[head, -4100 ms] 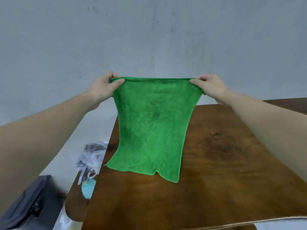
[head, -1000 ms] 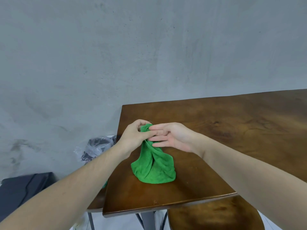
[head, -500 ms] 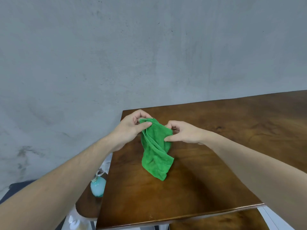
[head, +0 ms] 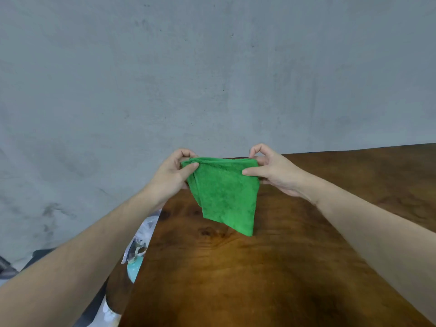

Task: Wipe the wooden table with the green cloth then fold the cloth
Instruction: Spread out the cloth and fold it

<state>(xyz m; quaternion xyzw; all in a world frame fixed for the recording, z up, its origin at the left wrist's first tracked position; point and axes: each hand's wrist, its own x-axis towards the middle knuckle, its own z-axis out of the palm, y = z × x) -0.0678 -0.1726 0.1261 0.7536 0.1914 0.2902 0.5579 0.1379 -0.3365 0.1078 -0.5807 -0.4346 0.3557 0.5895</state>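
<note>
The green cloth (head: pixel 225 192) hangs folded in layers above the far left part of the wooden table (head: pixel 271 267). My left hand (head: pixel 173 177) pinches its top left corner and my right hand (head: pixel 271 169) pinches its top right corner. The top edge is stretched level between them. The cloth's lower corner dangles close to the tabletop; whether it touches the wood I cannot tell.
A grey concrete wall stands right behind the table. Left of the table, lower down, sit a clear plastic bag (head: pixel 144 234), a teal bottle (head: pixel 133 269) and a round dark stool (head: pixel 118 291). A dark object (head: pixel 35 256) lies on the floor at the far left.
The cloth was bunched and twisted between my hands low over the table. Now my hands have moved apart and up, stretching the folded cloth's top edge flat.
</note>
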